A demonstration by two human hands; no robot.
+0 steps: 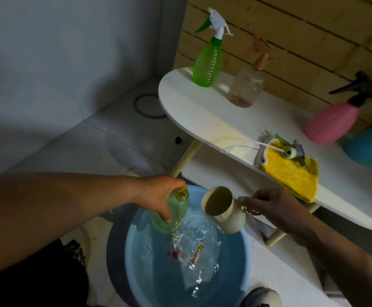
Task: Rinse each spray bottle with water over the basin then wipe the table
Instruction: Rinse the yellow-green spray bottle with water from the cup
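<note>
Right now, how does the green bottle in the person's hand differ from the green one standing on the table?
The held bottle has no spray head, its neck open; the table bottle keeps its white and green trigger. The held bottle is tilted over the blue basin, gripped by the left hand; the table bottle stands upright, untouched, on the white table. The held bottle looks paler, yellowish; the table bottle is bright green. Both are ribbed, see-through plastic.

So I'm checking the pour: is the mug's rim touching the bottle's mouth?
Apart. The head view shows blue basin between mug and bottle.
</note>
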